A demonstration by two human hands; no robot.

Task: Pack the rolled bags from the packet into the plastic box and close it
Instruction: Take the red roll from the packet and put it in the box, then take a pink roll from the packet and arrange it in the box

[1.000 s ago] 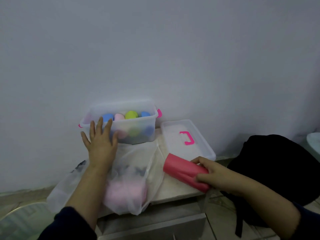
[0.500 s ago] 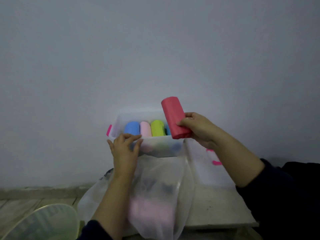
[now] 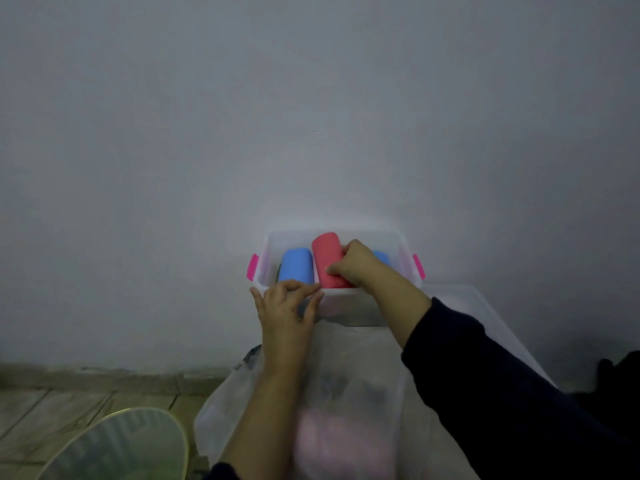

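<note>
Inside translucent plastic box, smooth cylindrical red roll

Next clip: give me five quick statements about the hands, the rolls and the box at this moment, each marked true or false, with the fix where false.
1. The right hand grips the red roll over the open plastic box. True.
2. The lid is on the box. False: the box is open and the lid lies to its right.
3. The left hand touches the box's near rim. True.
4. The left hand holds a blue roll. False: the blue roll lies in the box; that hand holds no roll.
5. The packet lies in front of the box, under the forearms. True.
</note>
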